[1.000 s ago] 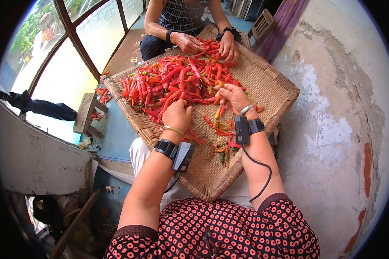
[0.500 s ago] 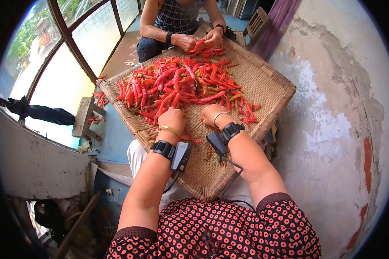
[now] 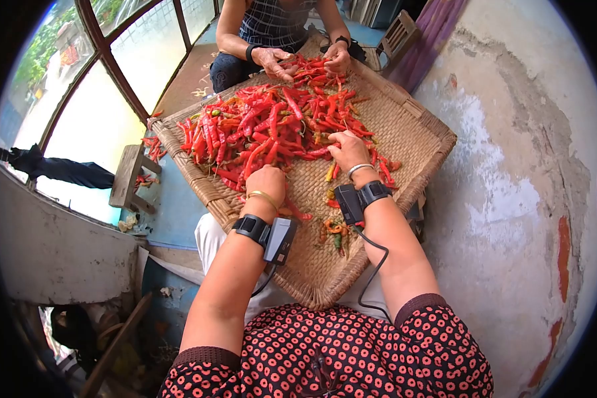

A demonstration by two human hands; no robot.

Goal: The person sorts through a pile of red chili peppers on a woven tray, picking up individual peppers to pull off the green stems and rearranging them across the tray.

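Observation:
A heap of red chili peppers (image 3: 259, 126) lies on a square woven tray (image 3: 404, 132). My left hand (image 3: 265, 184) is closed at the heap's near edge, knuckles up; its fingertips and whatever they hold are hidden. Farther right, my right hand (image 3: 349, 151) pinches at a dull orange-brown chili pepper (image 3: 322, 138) on the heap's right side. A yellow-orange chili (image 3: 330, 173) lies just below that hand. Nearer me on the tray is a small group of orange and green chilies (image 3: 335, 233).
Across the tray, a co-worker's two hands (image 3: 275, 62) handle chilies at the far corner. A wooden stool (image 3: 129, 176) and fallen peppers are at the left, by a dark umbrella (image 3: 73, 174). A rough plaster wall (image 3: 497, 186) rises on the right.
My right hand has moved away from me and to the right, onto the heap's edge, uncovering chilies nearer me. My left hand has barely moved. The co-worker's hands have spread apart.

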